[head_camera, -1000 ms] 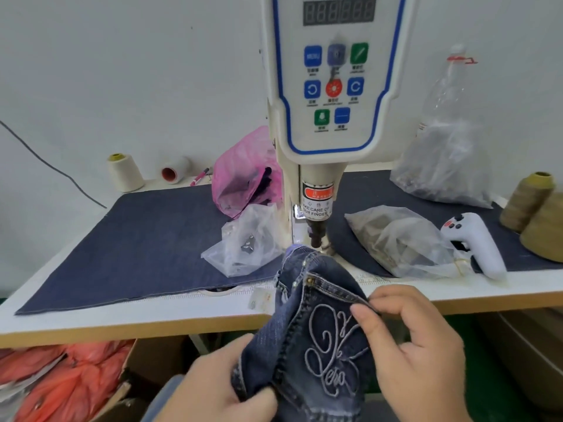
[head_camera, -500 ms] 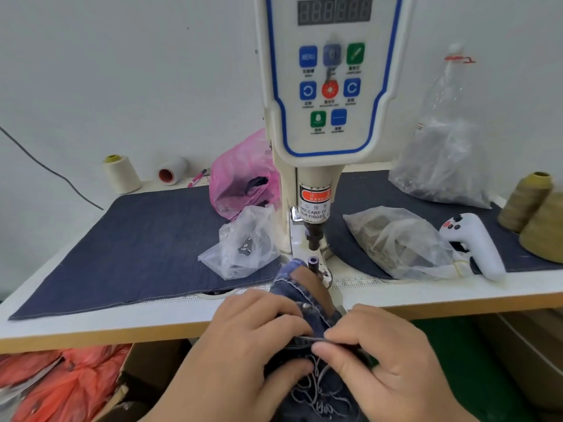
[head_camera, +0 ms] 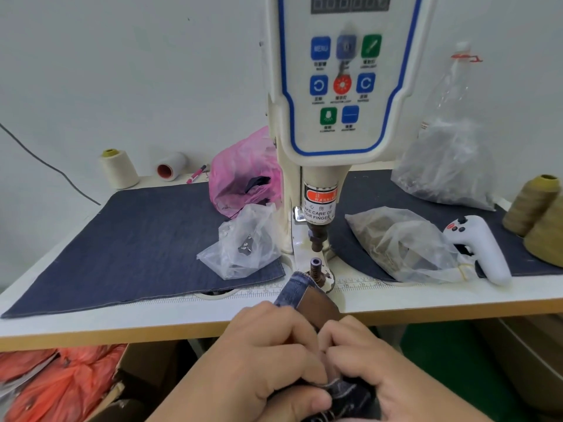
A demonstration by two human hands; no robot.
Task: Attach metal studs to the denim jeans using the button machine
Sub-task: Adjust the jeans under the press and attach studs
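The cream button machine (head_camera: 341, 86) stands at the table's middle, its punch (head_camera: 316, 239) raised above the lower die post (head_camera: 315, 266). The denim jeans (head_camera: 297, 292) are bunched at the table's front edge, their folded waistband with a brown patch lying just left of and below the die. My left hand (head_camera: 259, 357) and my right hand (head_camera: 384, 370) both pinch the jeans fabric below the table edge, thumbs nearly touching. A clear bag of metal studs (head_camera: 243, 245) lies left of the machine.
A dark denim cloth (head_camera: 137, 239) covers the white table (head_camera: 122, 318). A pink bag (head_camera: 240, 172), thread cones (head_camera: 117, 169), two more clear bags (head_camera: 402, 242), a white handheld controller (head_camera: 478, 248) and olive thread cones (head_camera: 539, 214) surround the machine. Orange bags (head_camera: 61, 385) lie under the table.
The jeans' embroidered pocket side has been turned down and hidden. Both hands closed together on the fabric and moved the waistband forward beside the lower die.
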